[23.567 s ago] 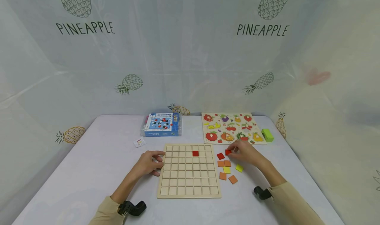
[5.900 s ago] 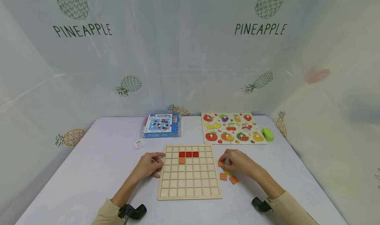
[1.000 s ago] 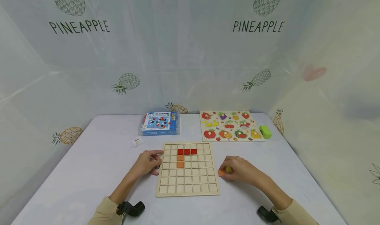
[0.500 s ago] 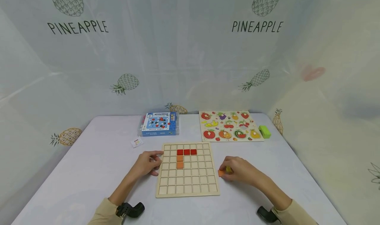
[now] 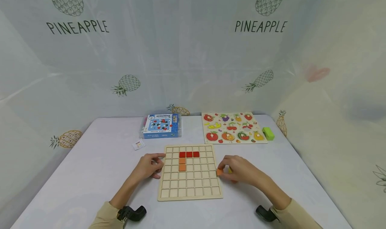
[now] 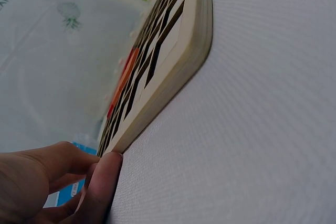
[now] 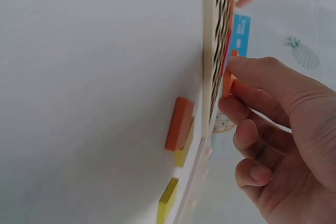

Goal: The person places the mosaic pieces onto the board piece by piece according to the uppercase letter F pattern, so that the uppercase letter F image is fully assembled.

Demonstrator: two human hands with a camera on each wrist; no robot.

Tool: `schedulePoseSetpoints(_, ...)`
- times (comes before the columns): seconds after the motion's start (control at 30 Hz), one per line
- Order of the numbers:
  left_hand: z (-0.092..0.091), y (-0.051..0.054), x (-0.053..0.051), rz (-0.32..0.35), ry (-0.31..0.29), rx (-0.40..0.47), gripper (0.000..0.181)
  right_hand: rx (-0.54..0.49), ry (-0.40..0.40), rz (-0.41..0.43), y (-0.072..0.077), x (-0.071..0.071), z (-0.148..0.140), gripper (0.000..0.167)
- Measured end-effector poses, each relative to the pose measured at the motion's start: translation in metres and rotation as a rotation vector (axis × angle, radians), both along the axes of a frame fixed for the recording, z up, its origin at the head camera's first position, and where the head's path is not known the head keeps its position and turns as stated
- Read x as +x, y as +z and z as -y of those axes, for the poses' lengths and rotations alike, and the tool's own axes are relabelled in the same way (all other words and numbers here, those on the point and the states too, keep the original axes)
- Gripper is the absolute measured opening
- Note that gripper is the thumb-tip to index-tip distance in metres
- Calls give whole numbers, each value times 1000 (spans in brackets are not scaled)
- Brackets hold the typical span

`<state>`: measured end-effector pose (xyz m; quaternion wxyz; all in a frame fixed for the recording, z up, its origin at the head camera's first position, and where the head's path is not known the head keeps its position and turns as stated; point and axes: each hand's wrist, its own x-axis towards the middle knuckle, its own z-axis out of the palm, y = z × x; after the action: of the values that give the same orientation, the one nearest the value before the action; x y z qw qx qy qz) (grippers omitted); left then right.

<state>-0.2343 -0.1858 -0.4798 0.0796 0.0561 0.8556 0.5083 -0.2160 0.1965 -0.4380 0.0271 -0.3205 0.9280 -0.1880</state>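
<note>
My left hand (image 5: 149,166) rests at the left edge of the wooden grid board (image 5: 190,198), with index finger and thumb touching its rim. Three red tiles (image 5: 189,154) lie in a row on the board. Two orange tiles (image 5: 182,167) run down below the leftmost red one. Just off the board's right edge, my right hand (image 5: 241,170) pinches an orange tile (image 7: 228,80) between thumb and finger. On the table in the right wrist view are another orange tile (image 7: 179,124), a yellow tile (image 7: 185,148) partly behind it, and a second yellow tile (image 7: 167,201).
A blue boxed set (image 5: 161,125) stands behind the board, with a small printed card (image 5: 138,144) to its front left. At the back right lie a fruit puzzle board (image 5: 235,127) and a green block (image 5: 268,133). A pineapple-print curtain surrounds the table.
Over the longer span, two red and two orange tiles joined the board. In the last half second my right hand moved left with an orange tile, uncovering another. My left hand stays put.
</note>
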Motion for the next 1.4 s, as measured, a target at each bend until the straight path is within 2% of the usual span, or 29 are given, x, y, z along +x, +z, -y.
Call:
schedulePoseSetpoints(0.47,0,1,0,1,-4,-11,46,12,75,-55,0,-7,43,21)
schedulePoseSetpoints(0.73,1,1,0,-3,-6,-18,46,-1,119,-48,1,-10,72,20)
schedulePoseSetpoints(1.03,1,1,3,-16,-19,-16,45,12,175,-56,-5,-12,98,16)
schedulePoseSetpoints(1.23,0,2,4,-19,-26,1,45,22,173,-42,-7,-12,109,19)
schedulePoseSetpoints(1.4,0,2,2,-23,-21,-11,45,43,202,-96,-6,-12,119,17)
